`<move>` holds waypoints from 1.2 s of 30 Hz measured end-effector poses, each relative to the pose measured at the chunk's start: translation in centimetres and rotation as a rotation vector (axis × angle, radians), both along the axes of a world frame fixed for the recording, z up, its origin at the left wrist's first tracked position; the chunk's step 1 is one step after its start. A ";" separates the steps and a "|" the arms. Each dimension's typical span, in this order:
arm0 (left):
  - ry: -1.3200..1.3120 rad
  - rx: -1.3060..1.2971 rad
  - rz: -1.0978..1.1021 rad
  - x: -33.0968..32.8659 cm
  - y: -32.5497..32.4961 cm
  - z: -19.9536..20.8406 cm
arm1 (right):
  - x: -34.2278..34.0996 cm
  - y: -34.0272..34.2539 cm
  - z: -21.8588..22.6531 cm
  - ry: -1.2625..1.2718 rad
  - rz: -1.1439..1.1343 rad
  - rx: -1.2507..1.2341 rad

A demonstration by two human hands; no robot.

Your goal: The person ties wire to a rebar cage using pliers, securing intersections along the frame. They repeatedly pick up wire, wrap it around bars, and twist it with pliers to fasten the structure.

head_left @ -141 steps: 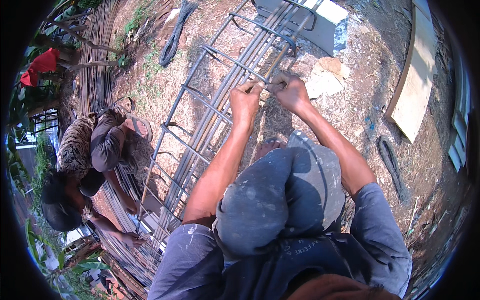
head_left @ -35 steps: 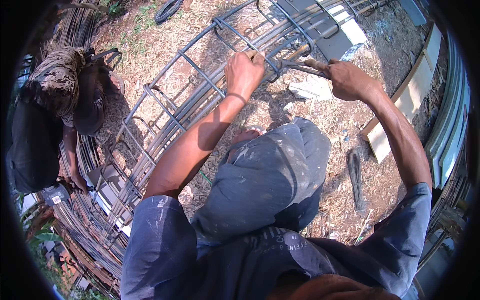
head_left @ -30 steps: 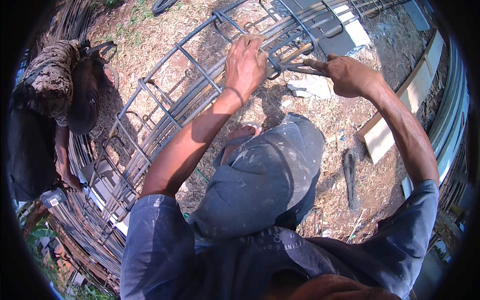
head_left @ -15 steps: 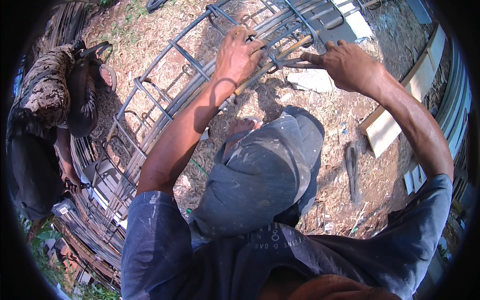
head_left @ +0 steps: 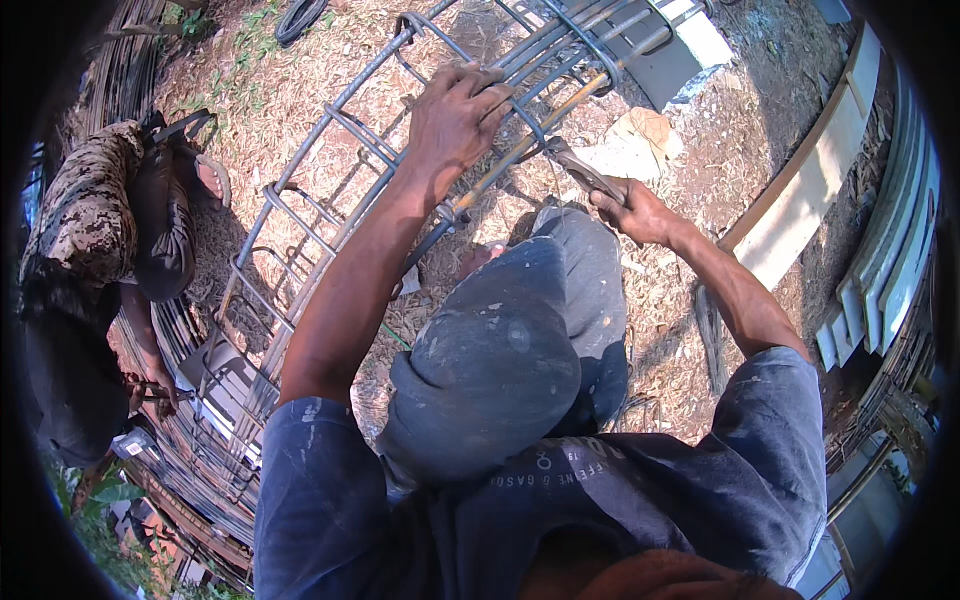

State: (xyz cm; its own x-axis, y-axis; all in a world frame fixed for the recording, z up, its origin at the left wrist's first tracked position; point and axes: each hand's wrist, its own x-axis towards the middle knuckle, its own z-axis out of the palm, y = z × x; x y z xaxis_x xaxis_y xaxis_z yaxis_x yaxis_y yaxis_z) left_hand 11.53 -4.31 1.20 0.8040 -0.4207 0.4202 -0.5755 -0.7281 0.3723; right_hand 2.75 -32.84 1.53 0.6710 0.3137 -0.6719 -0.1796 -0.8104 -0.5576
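Observation:
A long rebar cage (head_left: 578,98), made of bars and bent stirrups, runs diagonally from the upper right down to the left. My left hand (head_left: 452,125) is wrapped over its bars near a stirrup; its fingertips are partly hidden. Held in my right hand (head_left: 638,212) is a pair of pincers (head_left: 582,168). Their jaws are at the near side of the cage, by a stirrup corner next to a yellowish bar. Whether the jaws grip wire is too small to tell.
Another person (head_left: 85,205) crouches at the left beside bundled steel rods (head_left: 195,485). A wooden plank (head_left: 800,215) and stacked pale strips (head_left: 885,255) lie at the right. On the ground is a wire bundle (head_left: 710,335); a black coil (head_left: 298,18) lies at the top.
My right hand with the pincers has come down and left, toward my knee, and the tool has turned. My left hand has shifted slightly left along the cage.

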 end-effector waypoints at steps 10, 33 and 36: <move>-0.013 -0.083 0.261 7.0 1.2 1.5 | 1.1 0.5 6.3 -0.387 0.252 -0.298; 0.432 -0.204 0.306 11.9 5.8 0.2 | -3.9 3.6 -1.3 -0.014 -0.344 0.145; 0.377 -0.242 0.323 12.9 4.8 0.5 | -4.4 3.5 1.9 -0.072 -0.338 0.038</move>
